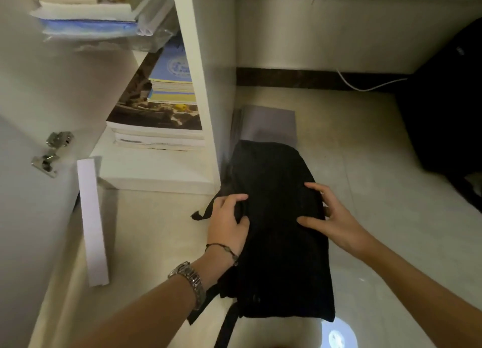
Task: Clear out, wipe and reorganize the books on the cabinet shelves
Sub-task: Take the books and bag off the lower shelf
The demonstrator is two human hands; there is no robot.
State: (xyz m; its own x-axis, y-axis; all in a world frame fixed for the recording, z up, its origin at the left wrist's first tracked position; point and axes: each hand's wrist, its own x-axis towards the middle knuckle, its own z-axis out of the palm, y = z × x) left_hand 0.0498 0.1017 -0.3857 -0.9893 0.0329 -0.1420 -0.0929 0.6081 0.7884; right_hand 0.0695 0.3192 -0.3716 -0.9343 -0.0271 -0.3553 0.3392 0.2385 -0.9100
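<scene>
The books (161, 105) lie stacked on the low cabinet shelf (156, 170), far left of my hands. My left hand (229, 222) pinches a fold of the black bag (279, 230) on the floor; my right hand (331, 217) curls round its right edge. A grey folder (268, 123) lies beyond the bag, a white strip (91, 217) to the left, blocking nothing.
</scene>
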